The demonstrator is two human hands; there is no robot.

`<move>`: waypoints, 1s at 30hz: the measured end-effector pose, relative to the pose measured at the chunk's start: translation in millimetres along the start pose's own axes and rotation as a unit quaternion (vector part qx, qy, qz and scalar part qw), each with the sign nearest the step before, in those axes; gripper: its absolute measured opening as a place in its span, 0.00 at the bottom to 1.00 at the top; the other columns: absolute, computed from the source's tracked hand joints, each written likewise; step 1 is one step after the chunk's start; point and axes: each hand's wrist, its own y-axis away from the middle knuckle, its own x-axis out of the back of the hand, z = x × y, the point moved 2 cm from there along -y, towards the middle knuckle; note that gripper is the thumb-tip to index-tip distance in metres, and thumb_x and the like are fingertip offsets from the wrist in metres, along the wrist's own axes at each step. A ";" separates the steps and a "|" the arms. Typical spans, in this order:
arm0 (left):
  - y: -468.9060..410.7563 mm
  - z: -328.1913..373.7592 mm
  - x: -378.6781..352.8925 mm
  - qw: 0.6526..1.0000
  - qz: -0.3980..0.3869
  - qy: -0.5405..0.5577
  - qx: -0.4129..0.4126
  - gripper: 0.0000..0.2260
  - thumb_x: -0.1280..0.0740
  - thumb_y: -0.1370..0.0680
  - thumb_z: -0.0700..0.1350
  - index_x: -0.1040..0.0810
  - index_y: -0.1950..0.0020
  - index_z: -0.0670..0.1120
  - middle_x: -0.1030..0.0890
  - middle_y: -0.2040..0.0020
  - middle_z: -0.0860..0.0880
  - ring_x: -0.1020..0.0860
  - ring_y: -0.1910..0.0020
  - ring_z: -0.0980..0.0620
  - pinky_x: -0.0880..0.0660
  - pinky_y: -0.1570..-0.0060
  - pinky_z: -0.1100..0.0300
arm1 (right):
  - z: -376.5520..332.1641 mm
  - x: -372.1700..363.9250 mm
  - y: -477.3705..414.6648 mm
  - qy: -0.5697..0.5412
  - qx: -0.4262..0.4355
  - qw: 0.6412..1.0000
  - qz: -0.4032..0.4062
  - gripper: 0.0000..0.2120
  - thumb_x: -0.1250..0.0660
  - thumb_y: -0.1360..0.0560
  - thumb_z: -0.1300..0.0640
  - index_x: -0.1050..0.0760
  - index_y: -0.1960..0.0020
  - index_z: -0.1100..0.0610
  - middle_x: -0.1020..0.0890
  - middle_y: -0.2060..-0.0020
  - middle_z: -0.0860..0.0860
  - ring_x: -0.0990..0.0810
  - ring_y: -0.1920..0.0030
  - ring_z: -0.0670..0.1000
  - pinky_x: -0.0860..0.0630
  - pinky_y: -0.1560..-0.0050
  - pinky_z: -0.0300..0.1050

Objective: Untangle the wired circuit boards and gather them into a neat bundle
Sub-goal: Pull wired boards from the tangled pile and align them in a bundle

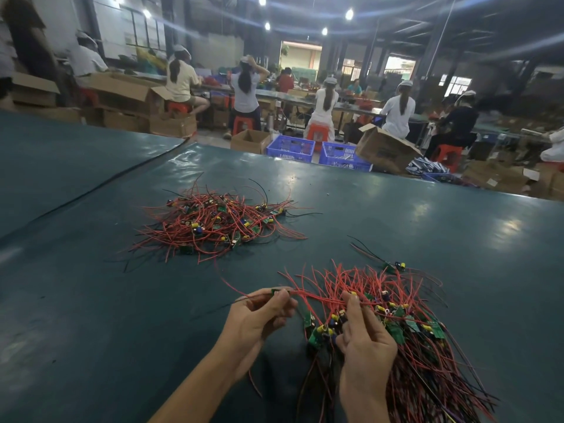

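worktop (pixel 91 300): glossy dark green sheet; a black seam crosses it far left of the bundle (pixel 427 334).
loose pile (pixel 213 224): tangled red and black wires with small green boards, left of the bundle and farther away, well apart from it.
left hand (pixel 259 315): just left of the bundle, fingertips pinching a green board (pixel 278 290); its red wire runs right into the bundle.
right hand (pixel 363 340): on the bundle's left edge, fingers curled round its boards and wires, index finger raised against a red wire.
bundle: lies on the worktop; boards cluster mid-way, red wire ends fan out on the far side.
stray board (pixel 396 266): alone just beyond the bundle, thin wires trailing away from it.
blue crates (pixel 290 149): on the floor far beyond the bundle, past the worktop's far edge.
cardboard carton (pixel 385 148): tilted, right of the crates.
seated workers (pixel 326 102): backs turned, at benches beyond the crates.
in the way: the right hand and wrist cover the bundle's left part; crossing wires mask many boards.
cut off: the bundle's near wire tails and both forearms leave the bottom edge.
hard to make out: the board count in either heap; the crates' contents.
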 end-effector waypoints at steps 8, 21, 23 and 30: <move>-5.7 12.6 8.6 0.997 0.037 0.070 0.008 0.20 0.31 0.34 0.60 0.32 0.67 0.45 0.31 0.74 0.49 0.32 0.75 0.54 0.30 0.73 0.64 | -1.2 -7.4 8.9 -0.089 -0.044 0.986 -0.133 0.29 0.42 0.28 0.37 0.15 0.55 0.61 0.26 0.70 0.50 0.35 0.76 0.44 0.38 0.78 0.34; 8.3 -1.8 6.1 0.950 -0.200 -0.212 0.112 0.21 0.25 0.33 0.63 0.21 0.64 0.44 0.22 0.70 0.48 0.23 0.72 0.54 0.27 0.69 0.63 | 13.0 -24.7 20.7 0.079 -0.124 0.968 -0.205 0.11 0.30 0.35 0.54 0.15 0.66 0.61 0.16 0.66 0.61 0.18 0.67 0.53 0.20 0.65 0.43; 9.0 0.1 3.6 0.950 -0.195 -0.230 0.085 0.19 0.24 0.32 0.61 0.22 0.68 0.47 0.22 0.70 0.48 0.24 0.70 0.54 0.28 0.68 0.63 | 11.8 -22.6 17.5 0.089 -0.112 0.971 -0.191 0.10 0.30 0.34 0.53 0.14 0.66 0.59 0.16 0.67 0.59 0.17 0.67 0.52 0.19 0.64 0.43; 15.3 5.4 -5.8 0.925 -0.261 -0.258 0.098 0.11 0.24 0.30 0.50 0.21 0.69 0.48 0.20 0.74 0.50 0.24 0.76 0.56 0.27 0.72 0.64 | -0.3 -9.9 2.6 0.044 -0.127 0.984 -0.120 0.12 0.33 0.25 0.56 0.16 0.59 0.63 0.40 0.79 0.48 0.44 0.80 0.43 0.45 0.80 0.34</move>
